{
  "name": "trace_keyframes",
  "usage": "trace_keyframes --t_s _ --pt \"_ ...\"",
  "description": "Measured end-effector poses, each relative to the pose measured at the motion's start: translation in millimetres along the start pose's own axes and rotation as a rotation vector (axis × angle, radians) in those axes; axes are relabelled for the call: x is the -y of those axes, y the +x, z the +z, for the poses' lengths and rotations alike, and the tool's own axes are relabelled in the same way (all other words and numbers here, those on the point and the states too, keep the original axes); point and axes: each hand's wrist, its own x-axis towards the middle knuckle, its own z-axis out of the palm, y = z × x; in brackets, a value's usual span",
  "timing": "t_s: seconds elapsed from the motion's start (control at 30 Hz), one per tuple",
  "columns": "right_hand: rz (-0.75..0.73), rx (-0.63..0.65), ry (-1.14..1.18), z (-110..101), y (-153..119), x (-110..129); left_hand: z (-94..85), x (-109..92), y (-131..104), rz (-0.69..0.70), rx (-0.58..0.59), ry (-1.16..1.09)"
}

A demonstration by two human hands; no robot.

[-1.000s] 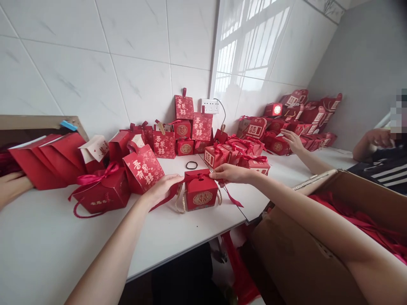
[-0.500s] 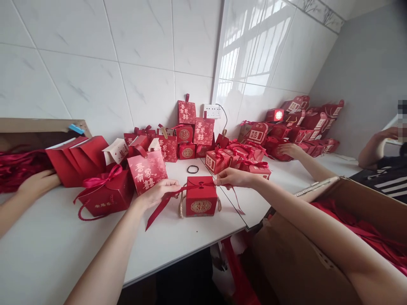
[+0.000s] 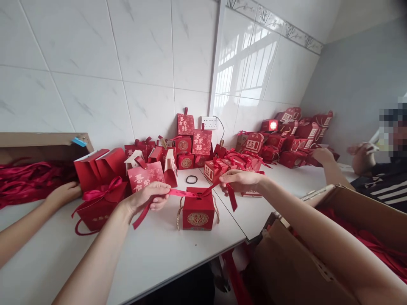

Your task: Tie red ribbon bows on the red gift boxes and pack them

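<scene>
A red gift box [image 3: 198, 219] with a gold round emblem and twisted rope handles stands upright on the white table in front of me. A red ribbon [image 3: 182, 192] runs through the top of this box. My left hand [image 3: 151, 197] pinches one end of it, left of the box, with a tail hanging below the fingers. On the other side my right hand [image 3: 240, 181] grips the opposite end, its tail dangling under the fingertips. Between my hands and the box top the ribbon is stretched out. Just left of my left hand is a pink-red box with white characters [image 3: 141, 173].
A bow-tied red box [image 3: 103, 209] stands at left beside a co-worker's hand [image 3: 65, 192]. Stacked red boxes [image 3: 299, 137] fill the far right, near another person's hand [image 3: 322, 156]. Cardboard cartons [image 3: 295, 254] hold red ribbon. A black hair tie [image 3: 191, 179] lies behind my box.
Both hands have drawn the ribbon up and outward from the box. The view has tilted up slightly. A co-worker's hand at right has moved further right, away from the near boxes.
</scene>
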Motion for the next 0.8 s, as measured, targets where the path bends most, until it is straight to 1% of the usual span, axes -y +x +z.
trace_keyframes --t_s 0.1,0.2,0.3,0.37,0.47,0.57,0.67,0.73,0.8 --pt "-0.122 -0.021 0.102 6 -3 17 8.7 -22 2 0.122 -0.049 0.035" --pt "-0.262 -0.086 0.149 20 1 32 23.1 -42 12 0.212 -0.09 0.099" --pt "-0.374 -0.163 0.221 34 8 41 37.6 -57 23 0.341 -0.09 -0.031" --pt "-0.427 -0.169 0.286 41 11 43 45.8 -63 28 0.428 -0.091 -0.147" --pt "-0.519 -0.143 0.281 50 12 44 55.5 -69 30 0.508 -0.099 -0.212" --pt "-0.602 -0.119 0.213 58 11 43 63.5 -72 28 0.54 -0.13 -0.17" --pt "-0.63 -0.107 0.174 62 9 42 68.5 -73 27 0.546 -0.159 -0.132" --pt "-0.62 -0.13 0.173 59 6 43 65.6 -72 25 0.56 -0.202 -0.138" --pt "-0.582 -0.16 0.183 49 -1 44 54.3 -70 21 0.548 -0.293 -0.152"
